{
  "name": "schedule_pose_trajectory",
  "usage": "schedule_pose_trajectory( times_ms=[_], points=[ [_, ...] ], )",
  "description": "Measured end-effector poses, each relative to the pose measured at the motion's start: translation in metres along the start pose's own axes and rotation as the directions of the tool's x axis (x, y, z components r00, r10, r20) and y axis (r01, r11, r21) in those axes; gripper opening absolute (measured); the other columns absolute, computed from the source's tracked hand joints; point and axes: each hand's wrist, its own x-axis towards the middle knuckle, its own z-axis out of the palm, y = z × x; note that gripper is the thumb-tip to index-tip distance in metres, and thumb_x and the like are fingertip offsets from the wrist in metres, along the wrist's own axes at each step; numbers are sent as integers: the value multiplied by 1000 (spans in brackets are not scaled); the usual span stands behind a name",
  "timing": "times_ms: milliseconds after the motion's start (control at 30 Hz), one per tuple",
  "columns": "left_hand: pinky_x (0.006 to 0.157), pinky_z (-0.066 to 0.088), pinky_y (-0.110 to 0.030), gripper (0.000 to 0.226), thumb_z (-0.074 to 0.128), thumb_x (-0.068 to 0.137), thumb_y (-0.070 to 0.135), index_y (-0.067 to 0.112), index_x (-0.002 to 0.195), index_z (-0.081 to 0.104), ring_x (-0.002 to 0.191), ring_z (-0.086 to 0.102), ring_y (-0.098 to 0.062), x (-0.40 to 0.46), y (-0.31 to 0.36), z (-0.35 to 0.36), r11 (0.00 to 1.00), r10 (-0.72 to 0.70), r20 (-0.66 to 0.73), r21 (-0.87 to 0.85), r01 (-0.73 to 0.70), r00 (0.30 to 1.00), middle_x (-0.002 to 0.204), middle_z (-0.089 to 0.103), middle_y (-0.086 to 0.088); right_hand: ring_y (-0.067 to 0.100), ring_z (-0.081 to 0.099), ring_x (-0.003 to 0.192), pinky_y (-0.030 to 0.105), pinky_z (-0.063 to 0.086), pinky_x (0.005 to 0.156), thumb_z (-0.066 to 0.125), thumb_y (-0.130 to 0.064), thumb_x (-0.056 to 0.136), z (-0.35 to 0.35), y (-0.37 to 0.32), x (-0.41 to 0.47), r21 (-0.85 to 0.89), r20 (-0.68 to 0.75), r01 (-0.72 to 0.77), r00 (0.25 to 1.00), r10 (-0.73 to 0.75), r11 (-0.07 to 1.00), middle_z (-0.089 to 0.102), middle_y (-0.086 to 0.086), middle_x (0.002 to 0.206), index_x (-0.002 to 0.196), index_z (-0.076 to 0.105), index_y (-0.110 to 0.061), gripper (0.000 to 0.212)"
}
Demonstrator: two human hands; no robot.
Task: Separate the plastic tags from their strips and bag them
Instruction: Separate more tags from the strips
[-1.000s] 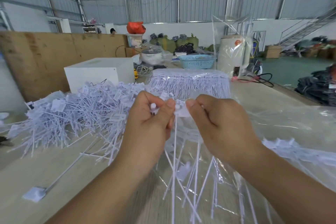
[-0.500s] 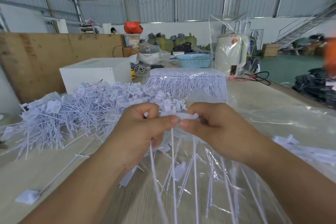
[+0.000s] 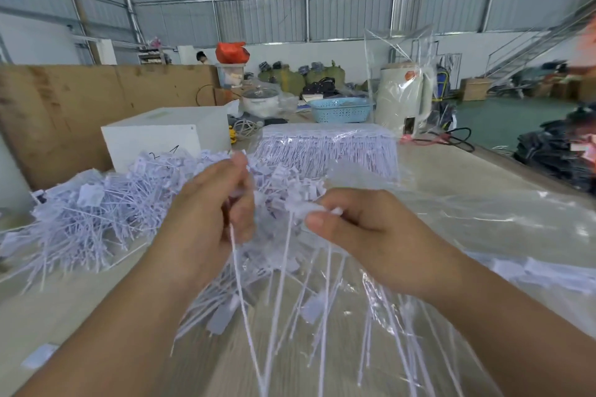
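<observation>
Spreading across the whole foreground, the pale wooden table (image 3: 80,306) carries everything else. A sheet of clear plastic (image 3: 483,235) lies over its right half, crinkled and shiny. On the left sits a big loose heap of white tags (image 3: 96,213), their thin stems pointing every way. Behind the heap stands a white box (image 3: 154,138), and to the right of that a clear bag (image 3: 329,148) packed with neat rows of tags. Farther back stand a blue basket (image 3: 342,109) and a cream kettle (image 3: 403,100) under a plastic wrap.

Both hands are raised over the middle of the table, a small gap between them. The left hand (image 3: 206,222) has its fingers curled, pinching one long white tag (image 3: 238,271) that hangs down toward the table. The right hand (image 3: 371,235) pinches a white strip (image 3: 306,206) between thumb and curled fingers, with several stems dangling below; the blur makes it hard to count them, perhaps four or five.
</observation>
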Motion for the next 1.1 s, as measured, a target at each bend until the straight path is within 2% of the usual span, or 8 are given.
schedule_pose_trajectory(
  times_ms=[133, 233, 333, 500, 667, 800, 967, 1100],
  points=[
    [43, 28, -17, 27, 60, 80, 47, 23, 88, 71, 38, 33, -10, -11, -11, 7, 975, -113, 392, 220, 27, 913, 45, 39, 3, 25, 46, 55, 39, 42, 58, 54, -49, 88, 0, -3, 2, 2, 112, 33, 993, -33, 999, 52, 4, 61, 86, 61, -7, 43],
    [48, 27, -20, 24, 67, 76, 41, 22, 90, 71, 41, 37, -7, -17, -10, 10, 957, -113, 485, 288, -36, 867, 48, 44, 5, 34, 57, 71, 52, 49, 72, 58, -49, 90, -3, -6, -1, 7, 155, 13, 988, -14, 1000, 62, 21, 80, 92, 63, -7, 42],
    [44, 32, -15, 10, 71, 70, 33, 24, 74, 70, 38, 40, -4, -18, -8, 10, 957, -108, 501, 286, -46, 859, 48, 50, 6, 15, 42, 57, 34, 37, 58, 68, -39, 88, -7, -5, -2, -23, 181, 11, 983, -6, 1000, 51, 4, 63, 85, 63, -13, 27],
    [40, 31, -12, 25, 78, 61, 31, 26, 56, 53, 39, 36, -3, -19, -8, 10, 931, -155, 455, 363, -24, 877, 48, 41, 8, 6, 36, 51, 24, 29, 50, 65, -43, 88, -14, -6, -2, -140, 234, -79, 966, 110, 987, 40, -7, 55, 67, 51, -4, 47],
    [42, 26, -18, 38, 78, 66, 28, 25, 55, 42, 39, 29, -9, -17, -21, 27, 946, 35, 145, 315, -80, 989, 47, 33, 8, 8, 34, 50, 33, 31, 53, 60, -32, 92, -2, -6, 4, -195, -47, -73, 997, 65, 978, 37, -8, 51, 62, 44, -13, 39],
    [41, 24, -18, 42, 77, 74, 25, 23, 57, 39, 43, 27, -11, -17, -24, 31, 948, 172, -13, 273, -162, 985, 47, 33, 8, 9, 31, 49, 30, 27, 51, 58, -35, 94, 2, -7, 10, -42, -308, -73, 950, 57, 996, 31, -8, 52, 60, 37, -14, 45],
    [44, 31, -18, 32, 76, 71, 43, 21, 63, 52, 39, 34, -8, -15, -16, 18, 977, 40, 200, 197, -80, 979, 47, 41, 6, 25, 42, 54, 35, 37, 55, 62, -36, 91, -3, -5, -2, 144, 175, -35, 984, 9, 989, 53, 9, 64, 92, 60, -14, 22],
    [45, 32, -19, 45, 62, 75, 67, 23, 68, 65, 39, 37, -12, -14, -13, 18, 955, -66, 209, 297, 1, 976, 43, 41, 2, 18, 35, 47, 29, 29, 49, 61, -32, 93, 1, -1, -3, 152, 198, -4, 980, -26, 988, 52, 4, 57, 105, 54, -16, 22]
  ],
)
